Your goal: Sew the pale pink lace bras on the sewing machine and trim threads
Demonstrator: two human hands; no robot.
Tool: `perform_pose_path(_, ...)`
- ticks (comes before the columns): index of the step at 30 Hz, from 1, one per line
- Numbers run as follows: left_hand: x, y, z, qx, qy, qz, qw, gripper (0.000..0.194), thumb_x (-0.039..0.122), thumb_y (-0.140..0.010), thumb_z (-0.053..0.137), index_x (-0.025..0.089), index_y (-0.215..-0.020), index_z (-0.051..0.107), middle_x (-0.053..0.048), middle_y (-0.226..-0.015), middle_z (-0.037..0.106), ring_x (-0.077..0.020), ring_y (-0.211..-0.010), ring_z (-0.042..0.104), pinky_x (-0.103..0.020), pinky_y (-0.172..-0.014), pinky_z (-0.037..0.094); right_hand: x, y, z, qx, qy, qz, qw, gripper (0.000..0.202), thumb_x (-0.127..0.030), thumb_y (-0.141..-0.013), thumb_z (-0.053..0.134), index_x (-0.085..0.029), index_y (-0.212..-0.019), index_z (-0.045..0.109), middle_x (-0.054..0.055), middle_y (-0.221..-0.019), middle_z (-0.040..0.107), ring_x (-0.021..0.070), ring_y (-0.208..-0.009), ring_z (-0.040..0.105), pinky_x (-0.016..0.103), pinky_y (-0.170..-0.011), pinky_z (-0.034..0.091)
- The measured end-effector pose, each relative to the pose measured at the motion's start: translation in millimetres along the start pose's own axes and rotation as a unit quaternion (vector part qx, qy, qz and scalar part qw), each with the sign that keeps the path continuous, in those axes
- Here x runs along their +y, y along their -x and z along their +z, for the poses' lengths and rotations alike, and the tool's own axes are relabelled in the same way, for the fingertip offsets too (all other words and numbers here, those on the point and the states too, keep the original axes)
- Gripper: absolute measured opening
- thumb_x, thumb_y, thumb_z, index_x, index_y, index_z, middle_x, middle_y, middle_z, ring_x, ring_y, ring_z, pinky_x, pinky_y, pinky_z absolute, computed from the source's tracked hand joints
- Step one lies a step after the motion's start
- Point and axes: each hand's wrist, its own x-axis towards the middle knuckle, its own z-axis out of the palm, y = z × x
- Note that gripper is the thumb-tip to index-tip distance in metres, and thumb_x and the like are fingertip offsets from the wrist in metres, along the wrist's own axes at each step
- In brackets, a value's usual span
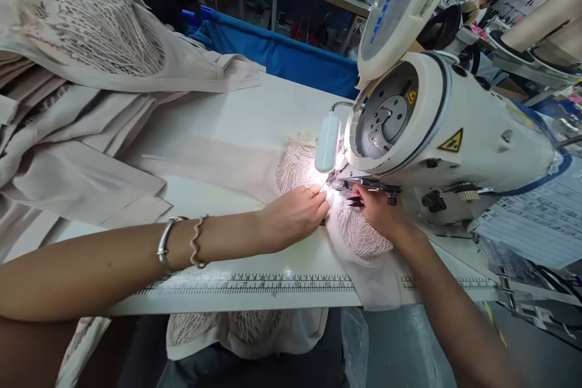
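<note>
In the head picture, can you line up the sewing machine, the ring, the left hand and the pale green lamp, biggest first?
1. Sewing machine
2. Left hand
3. Pale green lamp
4. Ring, just tiny

Garment: one pale pink piece [339, 227] with two cups is seen, laid flat and partly covered at its middle, on the white table [209, 115].
Lit seam area: the fabric is brightly lit here; this is taken as clock centre.
First cup [291, 170]: covered with fringe-like lace, placed toward 9 o'clock.
Side band [213, 160]: stretched out beyond it, also toward 9.
Second cup [364, 236]: similarly laced, at 5 o'clock.
Lower band [375, 285]: brought down to the table's edge, at 5.
Dark pointed tool [355, 200]: held at 4, tips directed toward 9.
</note>
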Motion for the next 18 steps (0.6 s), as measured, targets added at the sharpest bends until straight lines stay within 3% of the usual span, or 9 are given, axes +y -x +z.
perform_pose_path(6,-14.0,2.3,2.4,0.026,-0.01,-0.004,1.0,0.026,-0.002,-0.094,0.038,0.01,-0.103,0.06,-0.01,-0.091,0.065,-0.0204,-0.074,0.052,-0.034,-0.062,0.034,-9.0,3.1,-12.8,-0.001,-0.103,-0.101,0.99,0.06,-0.003,-0.087,0.049,-0.03,-0.138,0.063,0.002,-0.105,0.077,0.021,-0.102,0.069,0.034,-0.094,0.053)
perform_pose_path(13,-26.5,2.9,2.4,0.031,0.04,-0.014,0.999,0.025,0.004,-0.099,0.04,0.014,-0.11,0.06,-0.008,-0.097,0.069,-0.0199,-0.08,0.056,-0.033,-0.065,0.036,-15.0,6.4,-7.5,0.013,-0.095,-0.093,0.991,0.062,-0.005,-0.088,0.05,-0.031,-0.145,0.057,0.003,-0.101,0.075,0.0206,-0.095,0.067,0.03,-0.088,0.054)
perform_pose_path(18,-35.6,2.0,2.0,0.031,0.1,-0.015,0.994,0.029,0.001,-0.099,0.039,0.016,-0.109,0.061,-0.006,-0.096,0.07,-0.0179,-0.082,0.058,-0.032,-0.071,0.04,-22.2,7.3,-12.6,0.054,-0.041,-0.107,0.992,0.062,0.002,-0.086,0.041,-0.026,-0.137,0.063,0.002,-0.086,0.07,0.0177,-0.08,0.064,0.027,-0.074,0.049)
